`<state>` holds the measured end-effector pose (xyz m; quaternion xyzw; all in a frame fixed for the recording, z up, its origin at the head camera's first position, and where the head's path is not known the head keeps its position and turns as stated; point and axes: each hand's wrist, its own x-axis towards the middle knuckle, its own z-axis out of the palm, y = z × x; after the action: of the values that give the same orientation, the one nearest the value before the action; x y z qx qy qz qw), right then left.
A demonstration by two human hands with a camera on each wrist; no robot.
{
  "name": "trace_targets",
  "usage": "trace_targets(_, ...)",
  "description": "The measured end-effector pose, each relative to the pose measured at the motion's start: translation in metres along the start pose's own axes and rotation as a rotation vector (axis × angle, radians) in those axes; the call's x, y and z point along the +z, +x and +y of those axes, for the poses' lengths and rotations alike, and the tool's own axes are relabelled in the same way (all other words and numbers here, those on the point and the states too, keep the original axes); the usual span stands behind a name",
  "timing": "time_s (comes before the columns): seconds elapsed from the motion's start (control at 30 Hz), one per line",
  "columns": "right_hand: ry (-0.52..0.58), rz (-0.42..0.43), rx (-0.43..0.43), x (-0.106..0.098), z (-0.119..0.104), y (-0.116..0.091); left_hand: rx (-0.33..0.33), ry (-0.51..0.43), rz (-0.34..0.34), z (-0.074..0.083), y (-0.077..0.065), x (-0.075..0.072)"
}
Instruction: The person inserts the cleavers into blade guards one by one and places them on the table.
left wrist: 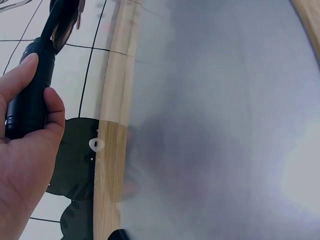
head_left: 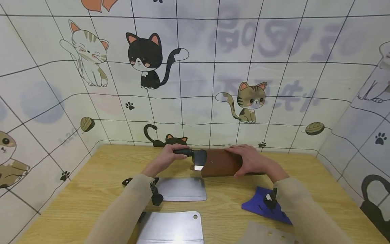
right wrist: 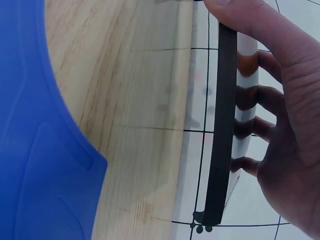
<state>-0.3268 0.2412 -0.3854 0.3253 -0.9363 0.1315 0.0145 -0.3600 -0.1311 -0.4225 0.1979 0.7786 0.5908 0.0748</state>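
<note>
Cartoon cats and black grid lines cover the pale wall (head_left: 198, 78) behind a wooden table (head_left: 91, 196). From the head camera, near the table's far edge, the left hand (head_left: 164, 159) grips the black handle of a cleaver (head_left: 199, 159). A strip of its blade shows beside the handle, and the rest is hidden by a brown sheath (head_left: 220, 164). The right hand (head_left: 253, 161) holds the sheath toward its other end, fingers over the far edge and thumb at the near one. Below the left hand lies a silver blade (head_left: 181, 189); nearer is a larger silver blade (head_left: 170, 227) with a hole in one corner. A blue sheath (head_left: 263, 206) lies partly under the right forearm, with a beige sheet (head_left: 262, 234) nearer.

At the left wrist, thumb and fingers wrap the black handle, while a blurred grey blade fills much of the view.

At the right wrist, the hand clasps a dark-edged, glossy-sided piece, thumb along the edge and fingers bent against the side; the blue sheath sits opposite.
</note>
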Motion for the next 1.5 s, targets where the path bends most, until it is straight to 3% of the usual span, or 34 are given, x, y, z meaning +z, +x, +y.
trace_targets(0.27,0.01,0.007,-0.018,-0.001,-0.005,0.005,-0.005,-0.021,0.002,0.0,0.003,0.008)
trace_targets(0.9,0.005,-0.002,0.021,0.011,0.001,0.02,0.013,0.064,0.032,0.0,0.023,0.027)
trace_targets(1.17,0.028,-0.039,0.046,0.016,0.007,0.033,-0.044,0.069,0.046,-0.004,0.031,0.027)
trace_targets(1.33,0.038,-0.102,0.083,0.024,0.009,0.042,-0.086,0.123,0.078,-0.01,0.033,0.027)
trace_targets(1.5,0.022,-0.114,0.089,0.03,0.011,0.048,-0.117,0.172,0.098,-0.014,0.037,0.029)
